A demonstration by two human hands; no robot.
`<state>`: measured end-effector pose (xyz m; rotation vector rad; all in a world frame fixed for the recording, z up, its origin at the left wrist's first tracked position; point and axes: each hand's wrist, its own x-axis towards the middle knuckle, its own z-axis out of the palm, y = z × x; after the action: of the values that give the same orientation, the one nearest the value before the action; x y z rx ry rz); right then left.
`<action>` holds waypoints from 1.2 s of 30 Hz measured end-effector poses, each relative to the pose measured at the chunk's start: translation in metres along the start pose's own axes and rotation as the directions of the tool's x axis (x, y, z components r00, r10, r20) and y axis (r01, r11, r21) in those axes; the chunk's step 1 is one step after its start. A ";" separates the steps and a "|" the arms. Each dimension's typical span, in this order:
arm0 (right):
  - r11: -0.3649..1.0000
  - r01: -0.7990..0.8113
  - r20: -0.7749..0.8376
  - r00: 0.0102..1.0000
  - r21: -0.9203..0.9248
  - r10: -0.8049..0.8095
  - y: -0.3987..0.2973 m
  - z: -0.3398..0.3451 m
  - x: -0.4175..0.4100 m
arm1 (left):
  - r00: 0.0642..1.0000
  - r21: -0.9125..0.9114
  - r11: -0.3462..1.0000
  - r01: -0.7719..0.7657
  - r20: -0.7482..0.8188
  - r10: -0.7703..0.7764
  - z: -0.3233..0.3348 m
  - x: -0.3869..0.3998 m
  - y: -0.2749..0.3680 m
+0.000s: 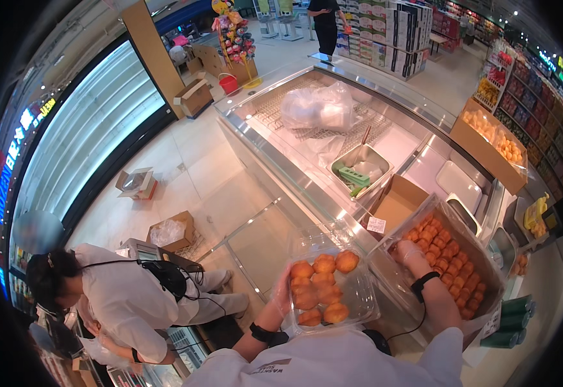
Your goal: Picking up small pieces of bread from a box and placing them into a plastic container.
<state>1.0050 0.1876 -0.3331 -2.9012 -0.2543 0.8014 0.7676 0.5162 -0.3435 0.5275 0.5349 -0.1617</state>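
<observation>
My left hand (282, 291), in a clear plastic glove, supports a transparent plastic clamshell box (360, 302) by its left side. Several round golden-orange cakes (324, 285) sit inside it, and its right part shows bare plastic. The clamshell's lid (316, 237) stands raised on the far side. My right hand (408, 253), gloved too, reaches into a plastic-lined cardboard box (488, 245) at its upper left end. Rows of similar orange cakes (448, 266) fill that box. The right fingertips are hidden, so whether they grip a cake does not show.
A glass-sided display case (257, 140) holds a metal pan (358, 169) and plastic bags (317, 109). Beside the lined box is an open cardboard box (397, 203). A co-worker (126, 285) bends at the left. Cartons (170, 232) lie on the floor.
</observation>
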 end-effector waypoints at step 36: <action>0.081 0.294 -0.215 0.837 0.952 -0.504 -0.060 -0.031 -0.140 | 0.999 0.007 0.999 -0.040 0.005 0.040 0.018 -0.017 0.007</action>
<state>0.8946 0.2171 -0.2272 -1.3732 -0.3647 0.6894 0.7634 0.5124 -0.3184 0.5444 0.5190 -0.1268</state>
